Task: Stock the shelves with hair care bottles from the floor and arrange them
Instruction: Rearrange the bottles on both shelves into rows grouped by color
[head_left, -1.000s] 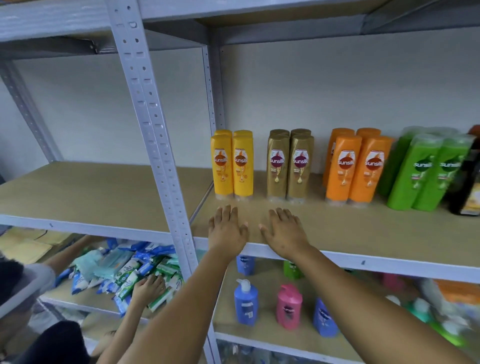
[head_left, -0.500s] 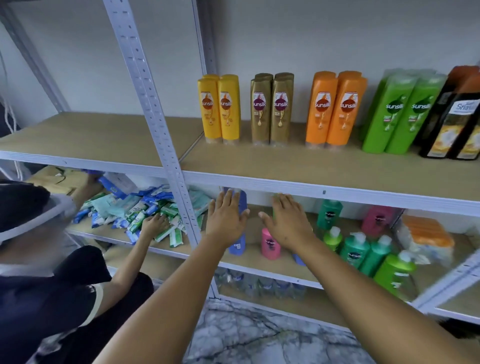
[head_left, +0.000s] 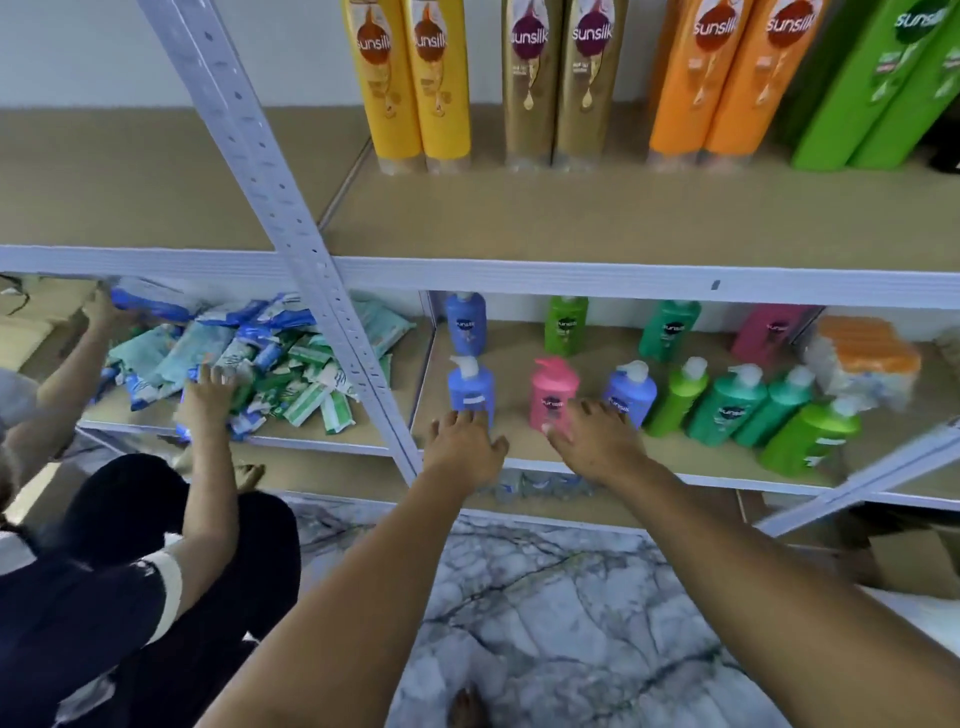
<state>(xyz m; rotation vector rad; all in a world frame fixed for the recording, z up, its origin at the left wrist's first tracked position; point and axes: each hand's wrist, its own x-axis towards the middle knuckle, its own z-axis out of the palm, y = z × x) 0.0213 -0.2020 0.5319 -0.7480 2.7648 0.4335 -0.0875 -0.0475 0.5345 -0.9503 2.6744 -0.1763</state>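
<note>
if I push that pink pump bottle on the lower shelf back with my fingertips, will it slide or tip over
The pink pump bottle looks tall for its base, with the pump head on top, so a high push would probably tip it. A low push should likely slide it on the flat shelf board. Blue bottles stand close on both sides, so it might knock them.

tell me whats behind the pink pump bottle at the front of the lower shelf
Behind the pink pump bottle is bare shelf board, then a light green bottle further back. Its top is hidden by the shelf beam.

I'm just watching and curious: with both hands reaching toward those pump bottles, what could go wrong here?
The left hand and right hand come in open and low, so they could knock over the blue pump bottle or pink pump bottle. A falling bottle might topple the closely packed green pump bottles.
</note>
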